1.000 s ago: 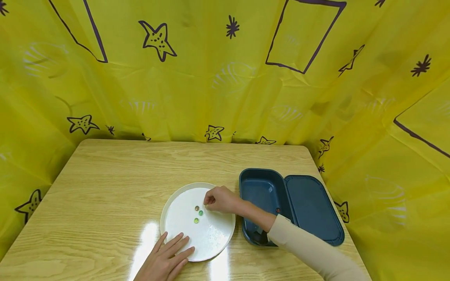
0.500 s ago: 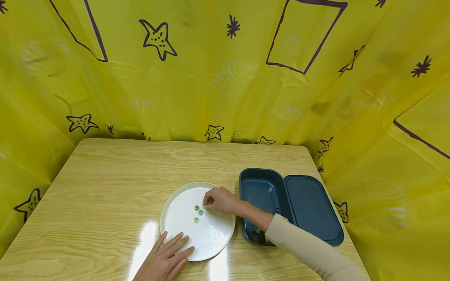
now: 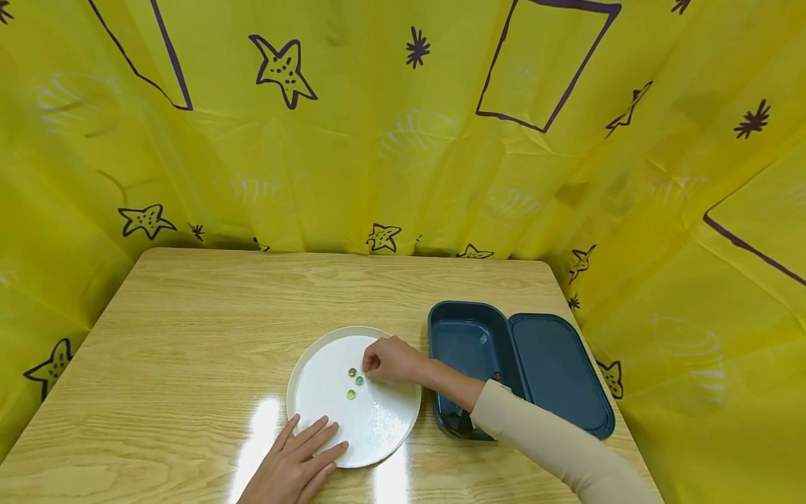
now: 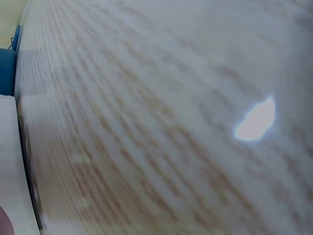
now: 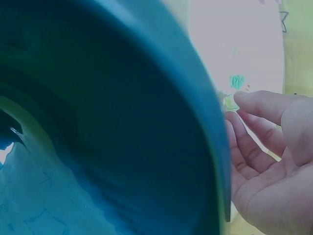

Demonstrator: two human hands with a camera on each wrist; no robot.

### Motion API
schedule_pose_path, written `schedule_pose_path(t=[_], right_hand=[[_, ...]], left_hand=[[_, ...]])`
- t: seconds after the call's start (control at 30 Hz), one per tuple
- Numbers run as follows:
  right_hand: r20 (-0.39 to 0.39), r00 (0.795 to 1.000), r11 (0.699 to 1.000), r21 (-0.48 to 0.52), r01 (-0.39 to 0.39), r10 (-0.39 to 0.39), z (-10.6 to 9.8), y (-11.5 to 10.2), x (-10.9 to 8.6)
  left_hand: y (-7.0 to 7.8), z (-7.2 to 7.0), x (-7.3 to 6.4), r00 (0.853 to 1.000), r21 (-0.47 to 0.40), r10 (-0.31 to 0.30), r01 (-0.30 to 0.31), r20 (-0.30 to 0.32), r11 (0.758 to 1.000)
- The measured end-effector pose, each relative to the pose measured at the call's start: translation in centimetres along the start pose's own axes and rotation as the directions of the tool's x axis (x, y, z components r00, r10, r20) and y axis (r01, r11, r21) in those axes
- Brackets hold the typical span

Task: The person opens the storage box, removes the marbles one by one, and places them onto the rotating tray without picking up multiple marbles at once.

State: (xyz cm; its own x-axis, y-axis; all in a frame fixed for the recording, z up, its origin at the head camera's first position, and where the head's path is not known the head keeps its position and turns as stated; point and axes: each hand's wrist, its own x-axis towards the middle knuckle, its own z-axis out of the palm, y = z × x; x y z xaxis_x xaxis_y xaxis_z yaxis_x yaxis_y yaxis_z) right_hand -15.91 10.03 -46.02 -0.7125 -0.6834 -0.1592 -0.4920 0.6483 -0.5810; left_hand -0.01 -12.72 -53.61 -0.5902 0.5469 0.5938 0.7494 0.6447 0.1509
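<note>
In the head view my right hand [image 3: 392,360] is over the right part of a round white tray [image 3: 321,353]. Its thumb and fingers pinch a yellow-green glass marble [image 5: 231,103], which shows in the right wrist view. Beside those fingertips lie a brownish marble [image 3: 352,372], a green marble [image 3: 359,381] and a yellow-green marble [image 3: 350,395]. My left hand [image 3: 296,458] rests with spread, straight fingers on the tray's near left edge.
Right of the tray stands a dark blue box [image 3: 462,343] with a reddish marble [image 3: 497,376] inside, partly under my right forearm. Its flat lid [image 3: 563,371] lies alongside. A dark item sits in the box's near end. Yellow curtains [image 3: 352,154] surround the wooden table [image 3: 189,336].
My right hand has shifted very slightly left, still pinching by the marbles. The left hand and the loose marbles stay as they were.
</note>
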Motion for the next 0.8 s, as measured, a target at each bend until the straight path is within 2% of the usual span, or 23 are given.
schedule_pose_path(t=[0.27, 0.53, 0.8], right_hand=[[0.010, 1.000, 1.000, -0.002, -0.015, 0.015, 0.0, 0.1, 0.1], [0.010, 0.999, 0.999, -0.007, -0.044, 0.044, -0.4, -0.2, -0.1], [-0.008, 1.000, 0.999, 0.038, -0.027, 0.027, -1.9, -0.2, -1.8]], left_hand=[[-0.1, 0.0, 0.1, 1.000, -0.001, 0.018, -0.018, -0.011, 1.000], [0.0, 0.0, 0.0, 1.000, 0.003, 0.009, -0.009, -0.004, 1.000], [0.0, -0.1, 0.1, 1.000, 0.006, 0.021, -0.021, -0.001, 1.000]])
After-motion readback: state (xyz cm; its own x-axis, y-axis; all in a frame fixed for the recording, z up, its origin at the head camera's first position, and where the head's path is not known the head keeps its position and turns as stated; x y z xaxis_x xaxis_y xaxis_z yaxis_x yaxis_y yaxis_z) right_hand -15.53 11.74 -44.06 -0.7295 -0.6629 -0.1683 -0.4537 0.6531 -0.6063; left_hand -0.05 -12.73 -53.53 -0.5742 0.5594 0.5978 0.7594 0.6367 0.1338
